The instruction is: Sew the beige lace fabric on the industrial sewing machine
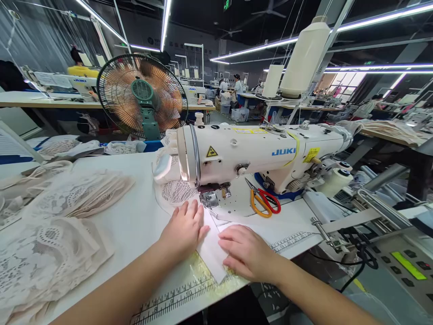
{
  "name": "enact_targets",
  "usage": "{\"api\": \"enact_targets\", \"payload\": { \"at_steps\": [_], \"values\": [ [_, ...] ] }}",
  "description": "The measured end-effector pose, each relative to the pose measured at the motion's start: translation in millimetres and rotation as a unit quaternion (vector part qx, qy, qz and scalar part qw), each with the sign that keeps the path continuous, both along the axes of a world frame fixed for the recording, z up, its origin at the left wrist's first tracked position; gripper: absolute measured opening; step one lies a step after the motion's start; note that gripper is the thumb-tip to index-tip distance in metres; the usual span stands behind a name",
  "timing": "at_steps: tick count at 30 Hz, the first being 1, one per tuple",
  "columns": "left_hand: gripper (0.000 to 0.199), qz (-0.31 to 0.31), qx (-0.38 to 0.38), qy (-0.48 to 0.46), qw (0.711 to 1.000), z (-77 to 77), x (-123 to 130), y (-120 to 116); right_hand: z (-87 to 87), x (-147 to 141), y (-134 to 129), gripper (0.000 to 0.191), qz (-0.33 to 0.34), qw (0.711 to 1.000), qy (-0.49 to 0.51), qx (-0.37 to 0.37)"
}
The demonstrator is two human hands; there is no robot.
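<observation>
A white JUKI sewing machine [250,151] stands on the white table. White fabric [211,253] lies flat in front of the presser foot [210,198], and a lace part [179,192] reaches behind it, under the machine head. My left hand [184,225] rests palm down at the fabric's left edge, close to the foot, fingers stretched out. On the fabric's right edge lies my right hand [241,250], its fingers spread and slightly bent. Neither hand grips anything. A white strip runs from the right towards the foot.
Stacks of lace pieces [57,257] cover the table's left side. Scissors [264,198] with orange and red handles lie right of the needle area. A fan [142,97] stands behind; thread cones [304,58] rise at the back right. A control box [402,271] sits at the right.
</observation>
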State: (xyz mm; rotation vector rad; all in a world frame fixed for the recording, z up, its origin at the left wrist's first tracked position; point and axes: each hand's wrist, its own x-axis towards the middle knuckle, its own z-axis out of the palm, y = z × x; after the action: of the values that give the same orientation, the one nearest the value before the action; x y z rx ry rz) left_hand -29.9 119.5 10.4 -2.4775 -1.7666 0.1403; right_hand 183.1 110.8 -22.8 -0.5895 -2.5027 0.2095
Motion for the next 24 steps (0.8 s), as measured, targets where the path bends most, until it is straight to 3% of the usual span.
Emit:
{"api": "enact_targets", "payload": {
  "at_steps": [6, 13, 19, 24],
  "values": [
    [0.051, -0.041, 0.027, -0.01, 0.999, -0.5, -13, 4, 0.7, -1, 0, 0.025, -0.005, 1.0, 0.003, -0.008],
    [0.03, -0.224, 0.097, -0.083, 0.966, -7.3, -9, -30, 2.9, 4, -3, 0.019, 0.005, 1.0, 0.003, -0.017],
    [0.026, -0.236, 0.098, -0.101, 0.962, -20.7, -12, -44, 5.0, 5, -6, 0.017, 0.001, 0.999, -0.027, -0.018],
    [0.023, -0.244, 0.119, -0.107, 0.956, -18.4, -17, -40, 7.7, 0, 0, 0.015, -0.007, 0.999, -0.048, 0.001]
  ]
}}
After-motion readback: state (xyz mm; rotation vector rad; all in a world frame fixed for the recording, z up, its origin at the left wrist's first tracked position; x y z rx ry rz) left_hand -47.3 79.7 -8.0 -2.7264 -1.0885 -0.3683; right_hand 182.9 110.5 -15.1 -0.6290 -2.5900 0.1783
